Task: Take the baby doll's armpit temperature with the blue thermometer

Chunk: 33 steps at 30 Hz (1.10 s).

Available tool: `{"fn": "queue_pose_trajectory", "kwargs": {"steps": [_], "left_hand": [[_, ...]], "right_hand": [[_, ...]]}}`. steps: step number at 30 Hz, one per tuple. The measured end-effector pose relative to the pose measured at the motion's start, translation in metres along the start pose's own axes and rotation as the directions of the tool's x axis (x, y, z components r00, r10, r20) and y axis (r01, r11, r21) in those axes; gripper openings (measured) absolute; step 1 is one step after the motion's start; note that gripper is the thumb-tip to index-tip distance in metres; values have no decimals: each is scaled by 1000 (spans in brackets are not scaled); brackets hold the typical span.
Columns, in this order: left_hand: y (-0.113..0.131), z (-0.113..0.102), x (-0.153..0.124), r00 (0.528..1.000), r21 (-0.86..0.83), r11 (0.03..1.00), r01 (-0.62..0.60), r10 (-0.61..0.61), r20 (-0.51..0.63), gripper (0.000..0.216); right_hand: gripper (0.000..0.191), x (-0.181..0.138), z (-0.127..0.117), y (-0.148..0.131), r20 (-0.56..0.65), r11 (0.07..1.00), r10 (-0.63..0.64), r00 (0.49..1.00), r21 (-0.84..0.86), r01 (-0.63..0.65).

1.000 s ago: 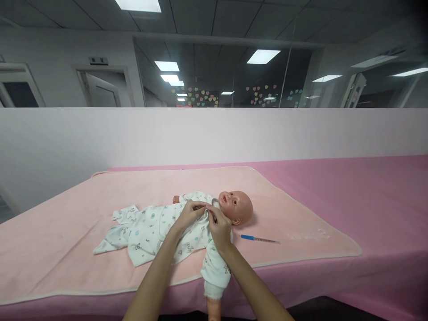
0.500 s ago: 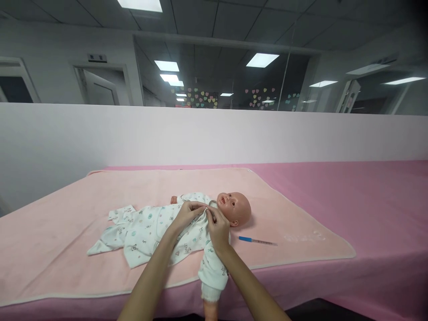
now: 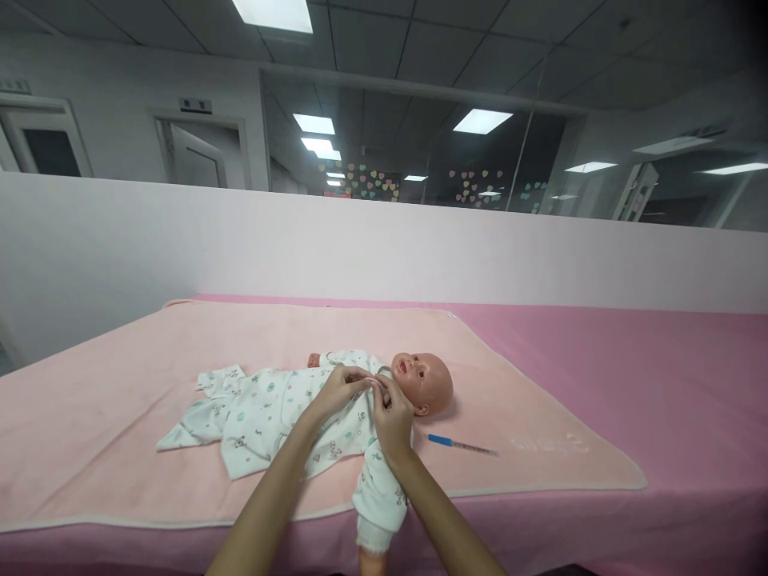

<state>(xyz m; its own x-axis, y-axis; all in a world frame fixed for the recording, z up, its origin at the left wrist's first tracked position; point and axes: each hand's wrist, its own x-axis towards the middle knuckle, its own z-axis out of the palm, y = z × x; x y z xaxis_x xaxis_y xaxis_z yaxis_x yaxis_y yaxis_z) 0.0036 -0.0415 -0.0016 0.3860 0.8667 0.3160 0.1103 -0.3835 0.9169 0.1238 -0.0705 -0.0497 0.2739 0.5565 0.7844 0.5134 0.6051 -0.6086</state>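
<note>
A baby doll (image 3: 423, 382) lies on its back, its head to the right, in a white printed outfit (image 3: 258, 412). At the doll's neck, my left hand (image 3: 341, 390) pinches the edge of the outfit between thumb and fingers. Close against it, my right hand (image 3: 393, 412) grips the same edge near the collar. The fingertips almost meet, and a small white bit of cloth or tie shows between them; the fastening itself is too small to make out. One sleeved arm of the doll hangs toward me over the table edge, beside my right wrist.
A blue-capped thermometer-like stick (image 3: 462, 445) lies right of the doll's head. Under the doll is a peach blanket (image 3: 516, 400) with a pale border, spread on a pink table cover (image 3: 690, 384). A low white partition (image 3: 384, 252) stands behind the table.
My hands stay at the doll's neckline, with the fingertips shifted slightly and drawn closer over the cloth edge. The camera view has tilted a little.
</note>
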Motion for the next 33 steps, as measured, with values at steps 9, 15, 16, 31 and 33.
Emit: {"fn": "queue_pose_trajectory", "kwargs": {"steps": [9,15,16,31,33], "left_hand": [[-2,1,-1,1000,15,1000,3,-3,-3,22],[-2,2,-3,999,-6,1000,11,-11,30,19],[-1,2,-3,999,-13,1000,19,-18,41,17],[-4,0,-1,1000,-137,990,28,-30,-8,19],[-4,-1,-1,999,-132,991,33,-35,-13,20]], "right_hand": [[19,-2,1,2,-10,998,33,999,55,-33],[16,-1,2,2,-30,993,81,996,84,-78],[17,0,1,2,-21,993,80,997,83,-78],[16,1,-1,-3,39,999,12,999,30,-13],[15,1,-1,-3,39,999,13,999,35,-14]]}}
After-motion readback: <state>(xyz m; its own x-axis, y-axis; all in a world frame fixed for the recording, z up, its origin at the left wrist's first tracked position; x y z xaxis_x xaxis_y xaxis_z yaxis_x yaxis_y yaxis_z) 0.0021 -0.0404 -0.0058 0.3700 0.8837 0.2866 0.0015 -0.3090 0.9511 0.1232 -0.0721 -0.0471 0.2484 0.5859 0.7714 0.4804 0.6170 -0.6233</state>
